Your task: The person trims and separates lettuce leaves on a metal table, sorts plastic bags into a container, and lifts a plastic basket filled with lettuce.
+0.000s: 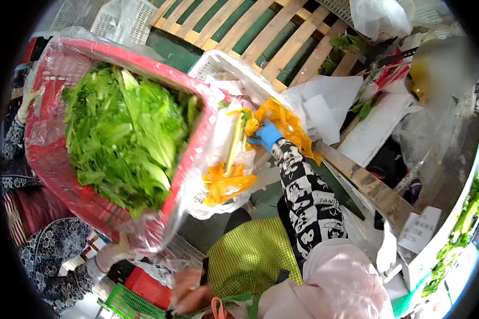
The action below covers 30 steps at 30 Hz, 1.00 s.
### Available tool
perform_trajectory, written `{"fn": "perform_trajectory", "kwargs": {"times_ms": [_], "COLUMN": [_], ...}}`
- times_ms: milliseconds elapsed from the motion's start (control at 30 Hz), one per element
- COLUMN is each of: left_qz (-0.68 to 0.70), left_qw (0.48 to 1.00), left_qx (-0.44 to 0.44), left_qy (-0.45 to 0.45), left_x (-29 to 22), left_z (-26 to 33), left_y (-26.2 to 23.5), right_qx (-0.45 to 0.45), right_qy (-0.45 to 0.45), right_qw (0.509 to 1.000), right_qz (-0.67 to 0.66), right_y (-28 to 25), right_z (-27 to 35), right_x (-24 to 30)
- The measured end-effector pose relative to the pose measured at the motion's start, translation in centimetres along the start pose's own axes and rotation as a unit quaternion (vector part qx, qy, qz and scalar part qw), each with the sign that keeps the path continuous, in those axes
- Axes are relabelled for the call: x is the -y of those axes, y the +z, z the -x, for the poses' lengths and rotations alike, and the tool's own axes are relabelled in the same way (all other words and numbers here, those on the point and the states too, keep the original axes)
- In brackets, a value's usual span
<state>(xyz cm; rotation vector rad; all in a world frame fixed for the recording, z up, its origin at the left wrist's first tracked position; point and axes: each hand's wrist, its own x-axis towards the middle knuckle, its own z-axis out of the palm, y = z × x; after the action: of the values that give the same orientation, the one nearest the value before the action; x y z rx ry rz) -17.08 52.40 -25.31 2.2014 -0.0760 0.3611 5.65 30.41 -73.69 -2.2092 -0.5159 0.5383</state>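
Observation:
My right hand (266, 135), in a blue glove with a black-and-white patterned sleeve, is shut on a crumpled orange plastic bag (287, 125). The bag hangs over a white bag holding pale stalks (231, 146) and more orange plastic (226, 183). Just left of it, a red basket (191, 154) lined with clear plastic is tilted and full of green lettuce (122, 133). A co-worker in blue floral sleeves grips the basket's rim with white gloves (114, 254). My left hand (189, 291) lies low at the bottom edge beside a green crate (125, 303); its grip is unclear.
A wooden pallet (261, 32) lies at the top, with a white crate (223, 64) in front of it. A long brown board (367, 183) slants to the right among white paper and plastic. Leafy greens (473, 207) line the right rim. Yellow-green checked cloth (250, 255) covers my lap.

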Motion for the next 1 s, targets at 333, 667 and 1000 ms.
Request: {"fn": "perform_trajectory", "kwargs": {"times_ms": [333,667,1000], "left_qz": [-0.339,-0.183,-0.233], "left_qw": [0.871,0.904,0.899], "left_qx": [0.131,0.371,0.295], "left_qy": [-0.332,-0.110,-0.226], "left_x": [5.8,12.1,31.4], "left_z": [-14.3,-3.1,-8.8], "left_y": [3.5,19.9,27.7], "right_qx": [0.143,0.030,-0.453], "right_qy": [0.210,0.319,0.193], "right_qw": [0.925,0.707,0.854], "right_qz": [0.284,-0.631,0.166], "right_y": [-9.3,-13.5,-20.9], "right_z": [0.1,2.6,6.8], "right_x": [12.7,17.7,7.5]}}
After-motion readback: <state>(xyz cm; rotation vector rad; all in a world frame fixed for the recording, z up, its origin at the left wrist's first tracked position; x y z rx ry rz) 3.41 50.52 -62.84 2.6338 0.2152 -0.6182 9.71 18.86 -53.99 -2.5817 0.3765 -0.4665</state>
